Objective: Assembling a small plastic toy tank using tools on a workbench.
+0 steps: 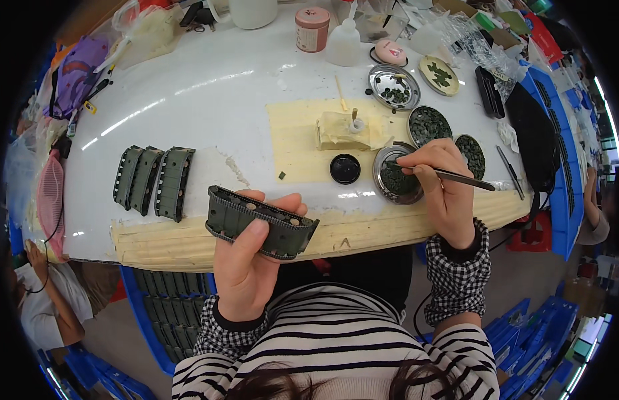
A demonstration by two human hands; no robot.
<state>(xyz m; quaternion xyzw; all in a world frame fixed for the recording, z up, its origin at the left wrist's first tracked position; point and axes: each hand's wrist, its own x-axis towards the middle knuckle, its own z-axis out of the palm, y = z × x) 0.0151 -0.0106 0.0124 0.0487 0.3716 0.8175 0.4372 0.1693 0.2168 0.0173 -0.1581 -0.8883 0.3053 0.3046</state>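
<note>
My left hand (245, 273) grips a dark green model tank hull section (261, 223) with toothed edges and round wheels along it, held tilted above the table's front edge. Tweezers (464, 179) are pinched between the fingers of my right hand (448, 190). Their tips reach into a round metal dish (377, 179) of small dark green pieces; whether they grip a piece cannot be seen. Left of that dish sits a small black round cup (345, 169). Behind it stands a tape-covered block (339, 133) with a small upright container.
Three similar green hull sections (174, 183) lie at the left. More dishes of green pieces (429, 125) stand at the right, near another slim tool (509, 172). A white squeeze bottle (344, 43) and pink tin (313, 30) are at the back. A blue crate (149, 320) holds several hull sections below.
</note>
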